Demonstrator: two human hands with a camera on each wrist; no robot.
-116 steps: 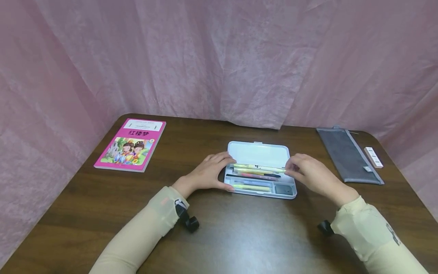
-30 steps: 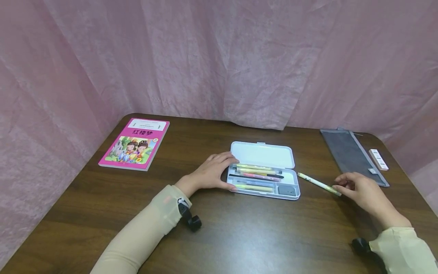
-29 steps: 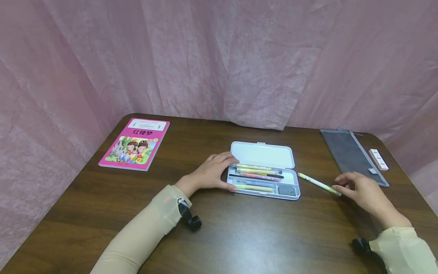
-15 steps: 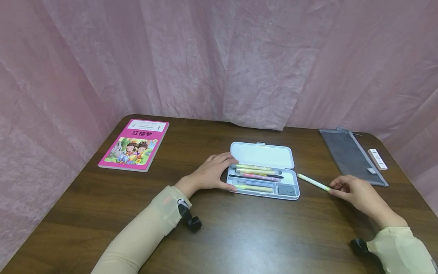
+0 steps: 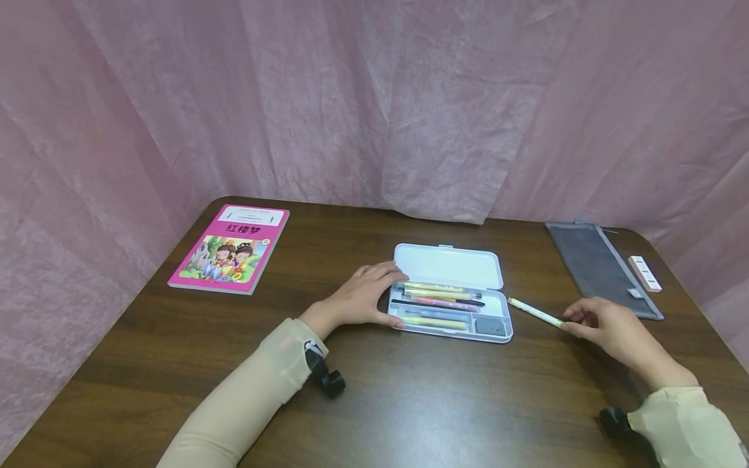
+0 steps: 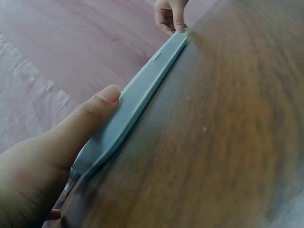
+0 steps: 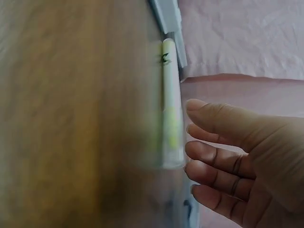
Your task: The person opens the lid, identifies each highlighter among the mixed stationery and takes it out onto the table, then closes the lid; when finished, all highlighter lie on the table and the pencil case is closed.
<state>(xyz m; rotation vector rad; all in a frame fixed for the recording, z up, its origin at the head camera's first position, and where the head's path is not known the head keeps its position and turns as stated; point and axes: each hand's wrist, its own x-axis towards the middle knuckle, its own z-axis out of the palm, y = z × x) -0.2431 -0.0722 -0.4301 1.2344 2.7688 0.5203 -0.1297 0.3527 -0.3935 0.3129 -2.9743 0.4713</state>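
An open pale-blue pencil case [image 5: 447,268] lies on the table with its lid folded back. Several pens [image 5: 439,300] and a grey rectangular block [image 5: 489,325] fill its compartments. My left hand [image 5: 359,296] holds the case's left end; in the left wrist view the thumb [image 6: 97,107] presses its near side. To the right of the case a white-and-yellow-green pen [image 5: 535,312] rests on the table. My right hand [image 5: 605,328] is at the pen's right end. In the right wrist view its fingers [image 7: 216,175] are loosely bent, apart from each other and not wrapped round the pen.
A pink book [image 5: 228,250] lies at the back left of the wooden table [image 5: 409,403]. Toward the back right are a grey mesh zip pouch [image 5: 599,266] and a small white box [image 5: 645,273]. A pink curtain [image 5: 374,110] hangs behind the table.
My right hand took a pen from the case and laid it on the table to the right. In the last second that hand shifted slightly left along the pen. My left hand stayed put.
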